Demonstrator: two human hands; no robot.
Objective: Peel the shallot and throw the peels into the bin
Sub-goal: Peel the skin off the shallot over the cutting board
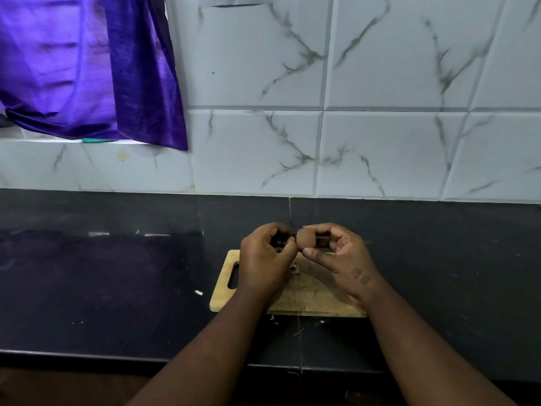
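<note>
A: Start big. What's there?

B: A dark counter [117, 288] under a tiled wall [380, 112], a purple cloth [87, 68] hanging at upper left. A wooden board [307, 297] lies on the counter, under both hands.

A: And the hands?

B: The right hand [342, 259] pinches the shallot [306, 240] between thumb and fingers, just above the board's far edge. The left hand [265, 259] is closed, fingertips nipping at the shallot's left end, likely on a bit of skin.

A: Peels?

B: A scrap [294, 268] lies on the board; small flecks dot the counter.

A: Risks?

B: Dry skin may tear into crumbs and scatter. No bin shows, so carrying peels could drop some.
</note>
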